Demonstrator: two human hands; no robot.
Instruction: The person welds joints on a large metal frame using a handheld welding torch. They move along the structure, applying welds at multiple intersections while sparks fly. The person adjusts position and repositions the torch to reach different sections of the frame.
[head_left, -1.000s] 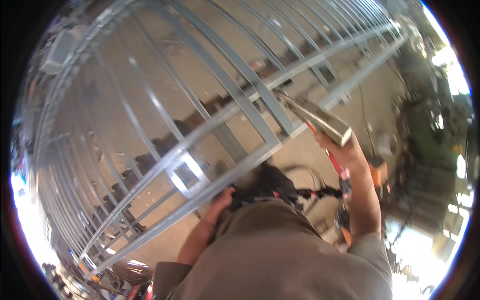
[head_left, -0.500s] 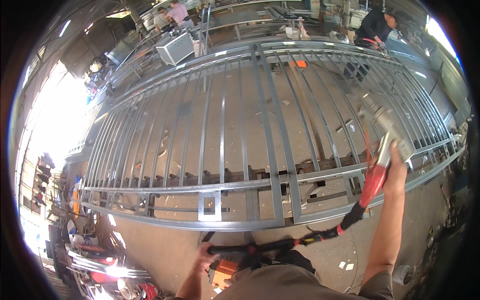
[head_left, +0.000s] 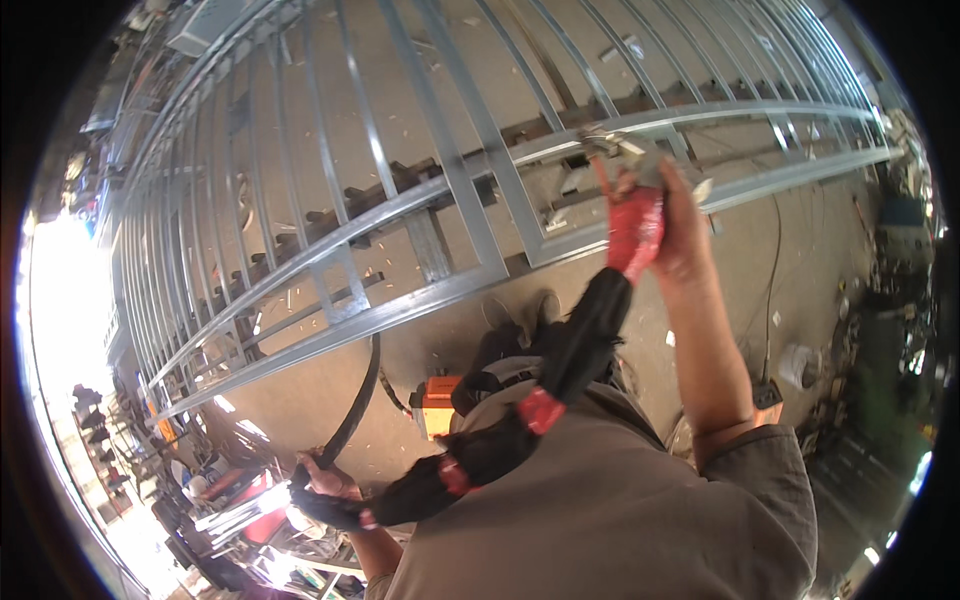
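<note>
Right hand (head_left: 685, 238) was wrapped round the red-gripped tool (head_left: 634, 228), which showed over the near side of the steel frame (head_left: 400, 313), contact unclear. I had the left hand (head_left: 330, 482) closed low on its black cable (head_left: 497, 445), presumably to take weight and slack off the tool. Grip looked glossy red; metal head (head_left: 640, 155) too blurred to read. Cable carried red bands (head_left: 541, 410).

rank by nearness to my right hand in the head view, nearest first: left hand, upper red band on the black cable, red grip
1. Red grip: held in the right hand.
2. Upper red band: partway along the black cable, below and left of the grip.
3. Left hand: lower left, at the cable's far stretch.
</note>
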